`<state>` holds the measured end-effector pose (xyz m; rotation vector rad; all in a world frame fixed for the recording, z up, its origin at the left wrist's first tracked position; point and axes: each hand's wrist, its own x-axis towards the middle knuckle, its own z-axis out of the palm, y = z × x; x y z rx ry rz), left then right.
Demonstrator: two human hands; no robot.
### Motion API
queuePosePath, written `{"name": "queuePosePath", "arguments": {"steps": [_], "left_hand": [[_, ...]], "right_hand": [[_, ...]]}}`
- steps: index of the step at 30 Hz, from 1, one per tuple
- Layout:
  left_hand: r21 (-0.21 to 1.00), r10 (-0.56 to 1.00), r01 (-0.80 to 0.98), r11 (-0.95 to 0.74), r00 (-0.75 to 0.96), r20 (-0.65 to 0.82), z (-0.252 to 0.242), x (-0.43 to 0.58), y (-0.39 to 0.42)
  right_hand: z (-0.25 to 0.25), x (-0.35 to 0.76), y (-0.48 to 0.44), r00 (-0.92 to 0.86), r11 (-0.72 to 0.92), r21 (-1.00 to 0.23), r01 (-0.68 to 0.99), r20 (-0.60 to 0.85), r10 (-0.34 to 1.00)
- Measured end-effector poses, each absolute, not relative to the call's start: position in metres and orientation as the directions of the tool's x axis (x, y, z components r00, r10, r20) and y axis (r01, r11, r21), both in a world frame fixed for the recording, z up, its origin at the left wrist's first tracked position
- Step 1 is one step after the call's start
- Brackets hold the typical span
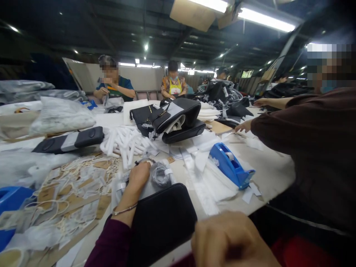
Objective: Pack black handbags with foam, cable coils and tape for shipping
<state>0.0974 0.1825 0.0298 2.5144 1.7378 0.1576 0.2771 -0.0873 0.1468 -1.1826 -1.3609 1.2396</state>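
My left hand (138, 175) reaches out over the table with its fingers curled down onto a clear plastic bag with a coiled grey strap (161, 175). What the fingers grip is hidden. A bangle sits on that wrist. A black bag (161, 218) lies flat on the table's near edge, between my arms. Very close to the camera at the bottom is my right hand (230, 241), blurred, fingers folded in; I cannot tell what it holds.
A blue tape dispenser (229, 165) stands to the right on white wrapping sheets. Brown paper tags with strings (69, 193) lie on the left, white strips (125, 142) behind. More black bags (172, 118) are piled mid-table. A person in a brown sleeve (306, 126) works at right; others sit opposite.
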Motion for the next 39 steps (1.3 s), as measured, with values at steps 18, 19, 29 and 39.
{"name": "queuePosePath", "arguments": {"steps": [18,19,29,39], "left_hand": [[0.094,0.936,0.932,-0.351,0.352,0.009,0.035,0.095,0.181],[0.1,0.936,0.931,-0.352,0.351,0.022,0.034,0.095,0.181],[0.168,0.941,0.926,-0.337,0.328,0.085,0.032,0.092,0.178],[0.169,0.944,0.929,-0.329,0.327,0.044,0.031,0.093,0.178]], "right_hand": [[0.013,0.38,0.017,0.276,-0.319,-0.414,0.852,-0.163,0.947],[0.011,0.38,0.018,0.28,-0.31,-0.405,0.86,-0.133,0.951],[0.05,0.376,0.022,-0.083,0.191,-0.507,0.84,0.228,0.97],[0.094,0.36,0.084,-0.378,0.282,-0.893,0.351,0.14,0.915]]}}
